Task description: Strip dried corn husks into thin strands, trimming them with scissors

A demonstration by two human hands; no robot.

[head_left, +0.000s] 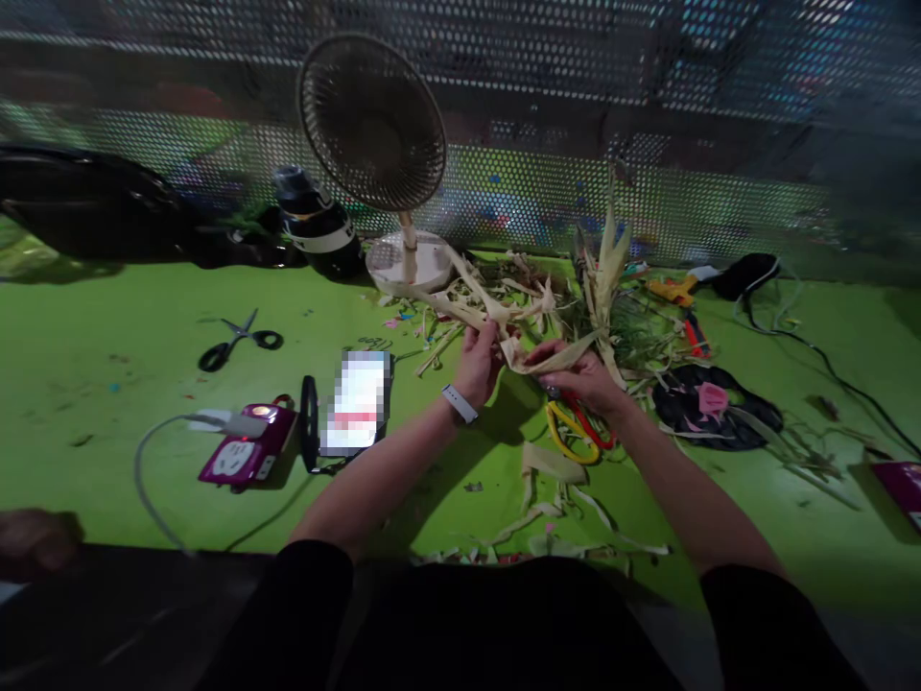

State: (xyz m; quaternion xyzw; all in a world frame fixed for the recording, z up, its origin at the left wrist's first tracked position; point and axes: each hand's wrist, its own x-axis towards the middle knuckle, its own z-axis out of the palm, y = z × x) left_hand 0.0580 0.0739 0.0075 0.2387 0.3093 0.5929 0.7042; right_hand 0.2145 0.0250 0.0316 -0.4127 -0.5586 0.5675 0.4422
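Pale strips of dried corn husk [512, 353] stretch between my two hands over the green table. My left hand [481, 363], with a white band on its wrist, pinches the husk where several strips come together. The fingers of my right hand [584, 376] are closed on a husk strip a little to the right. Scissors with yellow and red handles [574, 434] are at my right hand, their blades hidden; I cannot tell whether the hand touches them. Behind it stands an upright bunch of husks [608, 274]. Cut husk scraps [551, 464] lie nearer me.
Left are black scissors [241, 339], a phone [356, 403], a purple power bank [251, 443] with a cable, and another person's hand [35, 542]. A fan [413, 261] and bottle [320, 226] stand behind. Right are a glue gun [676, 288] and black plastic [744, 398].
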